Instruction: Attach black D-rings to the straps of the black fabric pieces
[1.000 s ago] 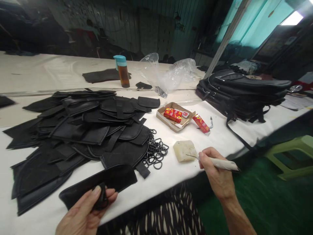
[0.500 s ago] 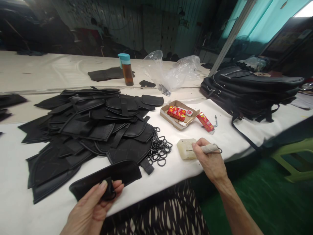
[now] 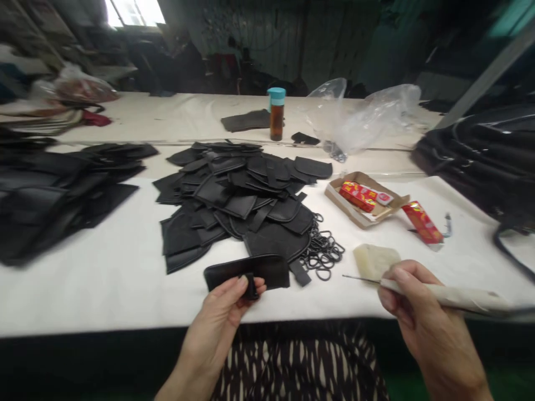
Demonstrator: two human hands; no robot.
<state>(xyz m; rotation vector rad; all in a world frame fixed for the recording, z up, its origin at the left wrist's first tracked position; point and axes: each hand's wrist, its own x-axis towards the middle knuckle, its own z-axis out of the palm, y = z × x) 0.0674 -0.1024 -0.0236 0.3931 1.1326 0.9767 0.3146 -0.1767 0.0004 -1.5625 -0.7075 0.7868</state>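
Note:
My left hand (image 3: 225, 309) pinches a small folded strap on a black fabric piece (image 3: 267, 271) near the table's front edge. In my right hand (image 3: 422, 312) is a pen-like tool (image 3: 463, 297) with a pale wrapped handle, its thin metal tip pointing left. Just behind that tip lies a yellowish waxy block (image 3: 374, 260). Black D-shaped rings (image 3: 324, 253) lie in a heap between the hands, beside a pile of black pieces (image 3: 276, 239).
An open cardboard box (image 3: 355, 214) holds red packets, and another red packet (image 3: 422, 223) lies beside it. Behind stand a bottle (image 3: 276, 120) and a clear plastic bag (image 3: 371, 120). Black bags (image 3: 485, 156) are at right; more black pieces (image 3: 54, 189) lie left.
The view has swung left. My right hand has drawn the tool's tip off the waxy block and turned it leftward. My left hand still holds the black piece, now more level.

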